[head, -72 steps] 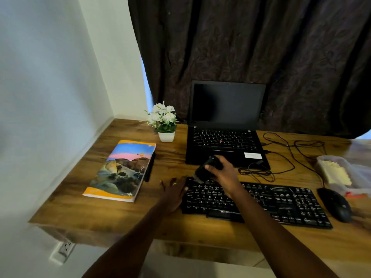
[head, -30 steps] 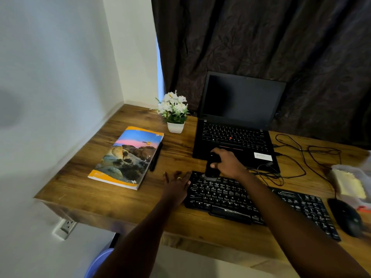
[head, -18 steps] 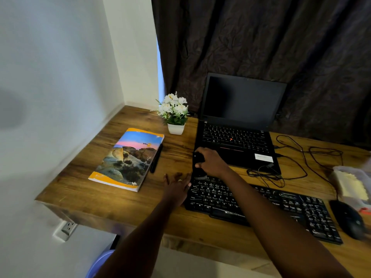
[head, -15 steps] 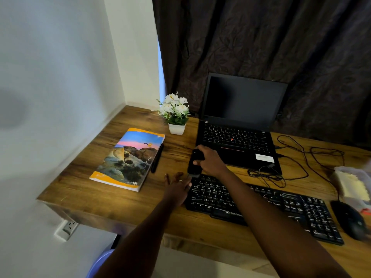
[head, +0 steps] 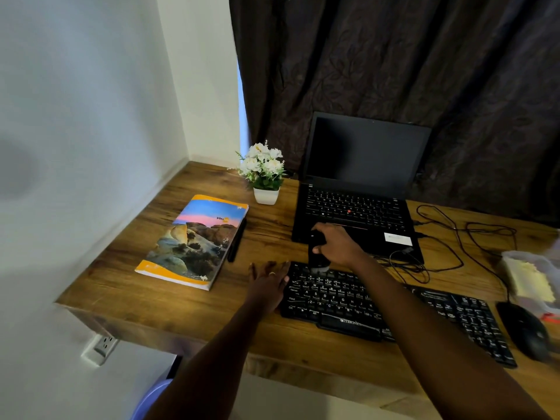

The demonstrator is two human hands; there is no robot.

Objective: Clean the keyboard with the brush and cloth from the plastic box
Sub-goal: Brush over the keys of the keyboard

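A black keyboard [head: 378, 307] lies along the front of the wooden desk [head: 151, 286]. My right hand [head: 338, 244] grips a black brush [head: 316, 253] upright, its pale bristles touching the keyboard's top left rows. My left hand [head: 268, 283] lies flat with fingers spread on the desk, against the keyboard's left end. At the right edge sits a clear plastic box [head: 533, 277] with a yellow cloth [head: 528, 281] inside.
An open black laptop [head: 360, 183] stands behind the keyboard. A small white flower pot [head: 265, 174], a colourful book [head: 194, 241] and a black pen [head: 236, 241] lie to the left. Cables [head: 448, 237] and a black mouse [head: 525, 330] are on the right.
The brush and my right hand swept left past the keyboard's top left corner, then came back right onto the top rows. My left hand stayed put.
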